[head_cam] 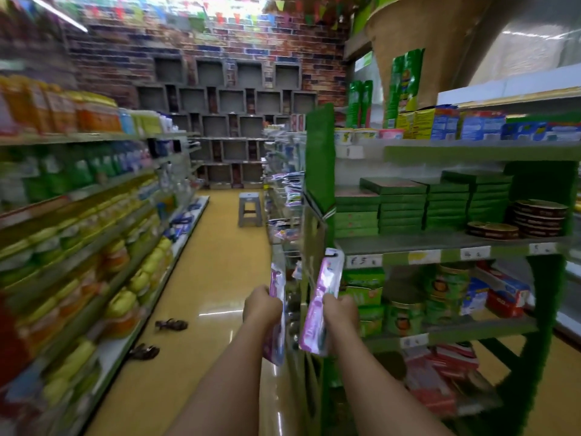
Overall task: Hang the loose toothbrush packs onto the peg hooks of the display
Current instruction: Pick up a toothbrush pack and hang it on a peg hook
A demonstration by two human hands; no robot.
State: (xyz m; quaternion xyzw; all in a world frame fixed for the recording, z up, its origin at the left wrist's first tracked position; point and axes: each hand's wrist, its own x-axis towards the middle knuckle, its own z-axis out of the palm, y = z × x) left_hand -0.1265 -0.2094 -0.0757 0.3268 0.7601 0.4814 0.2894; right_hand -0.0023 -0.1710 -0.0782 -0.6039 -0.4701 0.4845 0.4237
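My left hand (261, 306) grips a purple toothbrush pack (276, 335) seen almost edge-on, held upright. My right hand (341, 311) grips a second purple and white toothbrush pack (320, 300), tilted with its hang tab pointing up and to the right. Both packs are in front of the end of the right-hand shelf unit. Further along the aisle, the peg display (287, 196) on the right side carries several hanging packs. The whole view is motion-blurred.
A shelf of bottles (78, 215) lines the left of the aisle. The green shelf unit (440, 243) with boxes and tins stands close on my right. A grey plastic stool (250, 209) stands mid-aisle ahead. Two sandals (171, 325) lie on the yellow floor.
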